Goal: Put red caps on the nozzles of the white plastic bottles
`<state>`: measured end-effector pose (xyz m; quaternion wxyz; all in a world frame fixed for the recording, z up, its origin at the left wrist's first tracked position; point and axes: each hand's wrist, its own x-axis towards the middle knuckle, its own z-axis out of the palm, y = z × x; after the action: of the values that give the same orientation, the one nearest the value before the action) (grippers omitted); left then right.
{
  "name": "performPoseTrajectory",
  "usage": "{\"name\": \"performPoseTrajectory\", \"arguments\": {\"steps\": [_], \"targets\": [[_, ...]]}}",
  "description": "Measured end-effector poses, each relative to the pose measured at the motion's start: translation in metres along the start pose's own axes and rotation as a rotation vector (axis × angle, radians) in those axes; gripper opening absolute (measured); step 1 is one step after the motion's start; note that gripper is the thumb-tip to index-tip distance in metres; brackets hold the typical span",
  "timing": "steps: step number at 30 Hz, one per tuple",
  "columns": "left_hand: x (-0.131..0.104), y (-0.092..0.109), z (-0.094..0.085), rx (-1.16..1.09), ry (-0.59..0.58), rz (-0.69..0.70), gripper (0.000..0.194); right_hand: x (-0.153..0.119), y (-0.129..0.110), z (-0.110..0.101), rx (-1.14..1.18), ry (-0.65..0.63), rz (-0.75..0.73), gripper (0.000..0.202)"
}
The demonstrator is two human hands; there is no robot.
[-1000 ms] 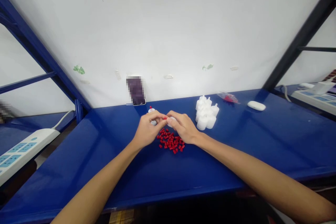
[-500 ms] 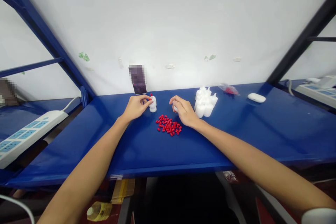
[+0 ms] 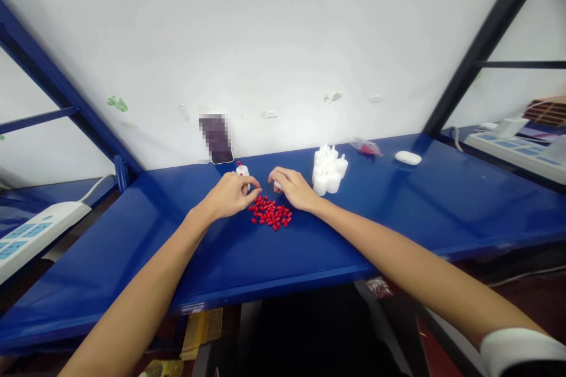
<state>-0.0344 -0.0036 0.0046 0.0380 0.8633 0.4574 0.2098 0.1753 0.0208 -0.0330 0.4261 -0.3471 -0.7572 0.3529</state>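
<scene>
A pile of small red caps [image 3: 270, 212] lies on the blue table [image 3: 283, 259]. My left hand [image 3: 234, 193] hovers at the pile's upper left edge, thumb and forefinger apart with nothing seen between them. Just behind it stands a white bottle with a red cap [image 3: 242, 169], partly hidden by the hand. My right hand [image 3: 292, 187] is curled round a small white bottle [image 3: 277, 185], mostly covered by the fingers, at the pile's upper right. Right of that hand, several white bottles with pointed tips [image 3: 328, 171] stand in a cluster.
A phone [image 3: 221, 144] leans on the wall behind the table. A clear bag with red pieces [image 3: 367, 147] and a white oval case [image 3: 407, 158] lie at the back right. Power strips [image 3: 39, 232] flank the table, beside the metal frame posts.
My left hand has left the red-capped bottle and moved toward the pile of caps. My right hand still holds its white bottle. The whole view has shifted to the right.
</scene>
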Motion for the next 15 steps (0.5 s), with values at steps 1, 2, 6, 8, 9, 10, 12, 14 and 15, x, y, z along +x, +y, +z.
{"name": "performPoseTrajectory", "arguments": {"steps": [1, 2, 6, 8, 9, 10, 12, 14, 15], "targets": [[0.0, 0.003, 0.002, -0.002, -0.041, 0.007, 0.022, 0.0, 0.0, 0.0, 0.005, 0.0, -0.003, 0.033], [0.001, 0.005, 0.004, 0.0, -0.079, 0.016, 0.022, 0.001, 0.0, -0.001, 0.005, -0.001, -0.004, 0.034], [0.002, 0.0, 0.012, 0.111, -0.191, 0.109, 0.029, 0.002, 0.001, -0.002, -0.018, -0.002, -0.005, 0.036], [0.003, -0.004, 0.014, 0.201, -0.208, 0.161, 0.032, 0.003, 0.001, -0.002, -0.02, -0.003, -0.008, 0.035], [0.003, -0.005, 0.015, 0.234, -0.212, 0.172, 0.033, 0.003, 0.001, -0.002, -0.019, -0.003, -0.008, 0.035], [0.004, -0.006, 0.016, 0.256, -0.216, 0.174, 0.034, 0.003, 0.001, -0.002, -0.017, -0.004, -0.009, 0.036], [0.005, -0.007, 0.018, 0.27, -0.224, 0.159, 0.033, 0.003, 0.001, -0.002, -0.015, -0.004, -0.011, 0.036], [0.006, -0.007, 0.021, 0.246, -0.224, 0.15, 0.031, 0.003, 0.001, -0.002, -0.014, -0.002, -0.011, 0.036], [0.007, -0.008, 0.022, 0.22, -0.219, 0.146, 0.03, 0.003, 0.001, -0.001, -0.012, 0.001, -0.011, 0.036]]}}
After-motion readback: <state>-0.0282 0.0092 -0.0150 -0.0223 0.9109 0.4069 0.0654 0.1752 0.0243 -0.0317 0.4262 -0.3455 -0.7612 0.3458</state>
